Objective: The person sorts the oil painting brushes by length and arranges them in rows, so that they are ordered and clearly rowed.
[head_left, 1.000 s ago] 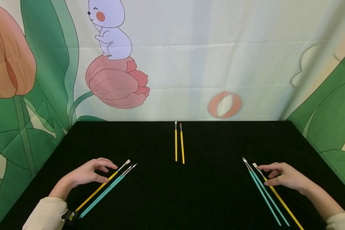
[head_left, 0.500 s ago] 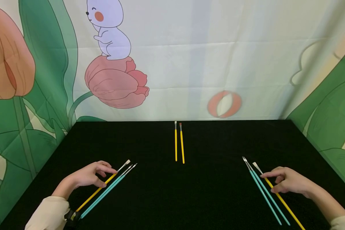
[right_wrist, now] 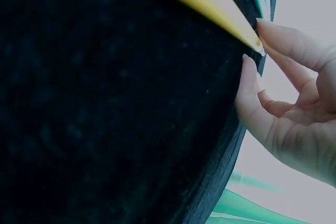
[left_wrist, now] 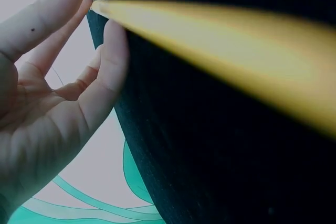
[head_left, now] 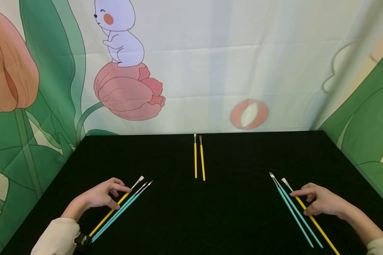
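On the left, my left hand (head_left: pixel 105 193) arches over a yellow-handled flat paintbrush (head_left: pixel 103 223). Its index fingertip meets the brush near the ferrule and its thumb tip lies farther down the handle, with a gap between them. Two teal-handled fine paintbrushes (head_left: pixel 119 211) lie alongside. My right hand (head_left: pixel 322 202) mirrors this over another yellow-handled flat paintbrush (head_left: pixel 322 233), index finger and thumb spread along it. Two teal brushes (head_left: pixel 295 212) lie left of that one. Both wrist views show the yellow handles (left_wrist: pixel 210 40) (right_wrist: pixel 215 1) running toward the gap between parted fingertips.
Two more yellow-handled paintbrushes (head_left: pixel 195 159) (head_left: pixel 203 163), one white-tipped and one red-tipped, lie near the back edge of the black-covered table (head_left: pixel 191 219). A cloth backdrop (head_left: pixel 191 63) printed with flowers and a white animal hangs behind and along the sides.
Both hands have come down onto their yellow brushes; the right one also drew back slightly. The left yellow brush's lower end has shifted a little toward the teal ones. The view has shifted slightly.
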Motion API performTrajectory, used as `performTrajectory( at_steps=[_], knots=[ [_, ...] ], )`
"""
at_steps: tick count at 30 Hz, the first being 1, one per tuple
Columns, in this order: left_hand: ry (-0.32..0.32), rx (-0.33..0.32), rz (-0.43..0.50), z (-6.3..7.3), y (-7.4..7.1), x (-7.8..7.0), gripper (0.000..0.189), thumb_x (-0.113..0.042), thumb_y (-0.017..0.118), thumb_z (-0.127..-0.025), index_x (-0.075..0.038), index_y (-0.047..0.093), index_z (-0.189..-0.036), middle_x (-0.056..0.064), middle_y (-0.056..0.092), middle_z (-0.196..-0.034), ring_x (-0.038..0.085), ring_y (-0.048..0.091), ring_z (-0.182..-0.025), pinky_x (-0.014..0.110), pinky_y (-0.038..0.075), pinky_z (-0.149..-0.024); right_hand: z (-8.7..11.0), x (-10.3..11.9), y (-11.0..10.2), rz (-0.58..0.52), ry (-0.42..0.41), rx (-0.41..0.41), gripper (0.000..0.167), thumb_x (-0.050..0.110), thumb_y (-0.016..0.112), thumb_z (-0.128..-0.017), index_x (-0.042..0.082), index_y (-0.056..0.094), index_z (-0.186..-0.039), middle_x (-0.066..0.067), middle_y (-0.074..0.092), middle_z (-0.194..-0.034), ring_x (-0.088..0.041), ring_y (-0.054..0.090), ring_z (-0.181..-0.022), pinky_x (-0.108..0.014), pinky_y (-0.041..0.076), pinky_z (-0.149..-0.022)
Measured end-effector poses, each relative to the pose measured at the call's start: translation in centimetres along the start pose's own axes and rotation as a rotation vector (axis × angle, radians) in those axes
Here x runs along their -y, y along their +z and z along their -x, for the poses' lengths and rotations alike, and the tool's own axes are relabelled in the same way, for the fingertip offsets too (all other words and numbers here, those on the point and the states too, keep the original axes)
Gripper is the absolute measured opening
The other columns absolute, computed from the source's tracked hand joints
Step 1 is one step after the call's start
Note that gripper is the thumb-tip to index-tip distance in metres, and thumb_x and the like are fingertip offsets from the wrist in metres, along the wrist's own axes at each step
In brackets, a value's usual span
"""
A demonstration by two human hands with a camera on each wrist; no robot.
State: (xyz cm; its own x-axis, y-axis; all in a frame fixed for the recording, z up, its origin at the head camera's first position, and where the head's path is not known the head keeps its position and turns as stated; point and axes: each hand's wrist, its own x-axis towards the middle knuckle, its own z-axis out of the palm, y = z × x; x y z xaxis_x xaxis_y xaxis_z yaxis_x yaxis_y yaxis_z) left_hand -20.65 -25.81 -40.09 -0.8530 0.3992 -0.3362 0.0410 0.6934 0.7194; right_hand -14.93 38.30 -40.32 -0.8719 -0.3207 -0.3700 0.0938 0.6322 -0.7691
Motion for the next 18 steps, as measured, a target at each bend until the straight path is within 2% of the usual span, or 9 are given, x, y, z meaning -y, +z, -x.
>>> performTrajectory(
  at_steps=[18],
  knots=[
    [-0.007,-0.064,-0.003,0.03,0.27,0.33,0.059,0.006,0.074,-0.059,-0.007,0.059,-0.115,0.018,0.036,-0.121,0.029,0.047,-0.093,0.035,0.049,-0.066,0.18,-0.58,-0.17,-0.008,0.034,-0.056,0.066,-0.001,0.066,-0.065,-0.006,0.046,-0.127,-0.026,0.037,-0.116,-0.032,0.047,-0.092,-0.04,0.05,-0.066]
  ],
)
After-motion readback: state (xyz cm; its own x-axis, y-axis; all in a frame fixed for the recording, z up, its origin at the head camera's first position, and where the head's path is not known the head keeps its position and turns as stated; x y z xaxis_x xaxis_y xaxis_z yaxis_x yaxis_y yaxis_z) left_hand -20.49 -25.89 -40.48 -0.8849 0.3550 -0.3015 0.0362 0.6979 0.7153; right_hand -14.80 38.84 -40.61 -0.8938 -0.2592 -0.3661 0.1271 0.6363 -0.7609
